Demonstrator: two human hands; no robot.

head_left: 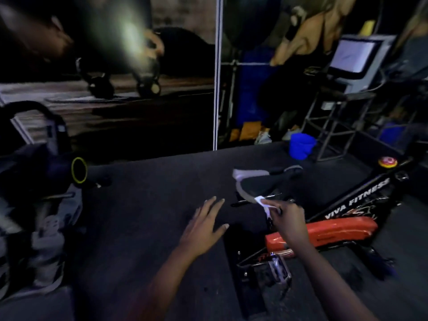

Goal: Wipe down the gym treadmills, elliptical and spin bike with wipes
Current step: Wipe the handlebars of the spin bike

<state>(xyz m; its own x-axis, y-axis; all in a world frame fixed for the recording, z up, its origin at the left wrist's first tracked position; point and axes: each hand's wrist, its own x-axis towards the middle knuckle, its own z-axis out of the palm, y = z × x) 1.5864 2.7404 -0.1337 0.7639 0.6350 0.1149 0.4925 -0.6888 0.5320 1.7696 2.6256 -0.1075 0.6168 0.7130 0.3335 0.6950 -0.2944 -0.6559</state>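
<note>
A black and orange spin bike (328, 230) marked VIVA FITNESS stands at the lower right, with its black saddle (257, 184) in the middle of the view. My right hand (289, 218) pinches a small white wipe (262, 202) against the rear edge of the saddle. My left hand (206, 225) hovers over the dark floor to the left of the bike, fingers spread and holding nothing. A pedal (278, 269) shows below my right forearm.
A grey and black machine (46, 181) with a yellow-ringed part stands at the left. A blue bucket (301, 145) sits by the wall. A screen (354, 56) on a metal stand is at the upper right. Large gym posters cover the wall behind.
</note>
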